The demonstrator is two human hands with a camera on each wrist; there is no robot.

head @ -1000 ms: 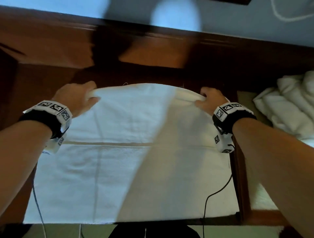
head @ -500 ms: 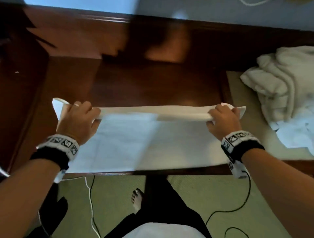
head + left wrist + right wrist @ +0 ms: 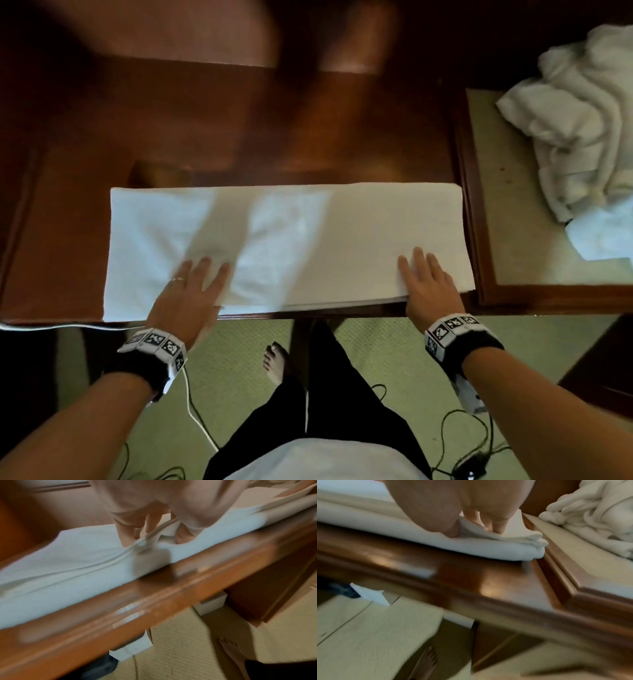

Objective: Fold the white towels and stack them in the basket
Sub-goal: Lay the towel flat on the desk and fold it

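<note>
A white towel (image 3: 291, 240) lies folded into a long strip along the front edge of the dark wooden table (image 3: 239, 130). My left hand (image 3: 193, 287) lies flat on the strip's near left part with its fingers straight. My right hand (image 3: 424, 279) lies flat near the strip's right end. In the left wrist view the fingers (image 3: 126, 534) touch the towel (image 3: 68, 563) beside a hem. In the right wrist view the fingers (image 3: 496, 523) press the layered corner of the towel (image 3: 488, 547). No basket is in view.
A heap of unfolded white towels (image 3: 582, 120) sits on a lower beige-topped side table (image 3: 507, 222) at the right, with the heap (image 3: 590, 511) also in the right wrist view. Cables (image 3: 455, 431) trail over the green carpet by my bare foot (image 3: 275, 363).
Both hands gripped the towel's raised edge and brought it down toward the table's front edge, folding the towel over. They have let go and now lie flat on the strip.
</note>
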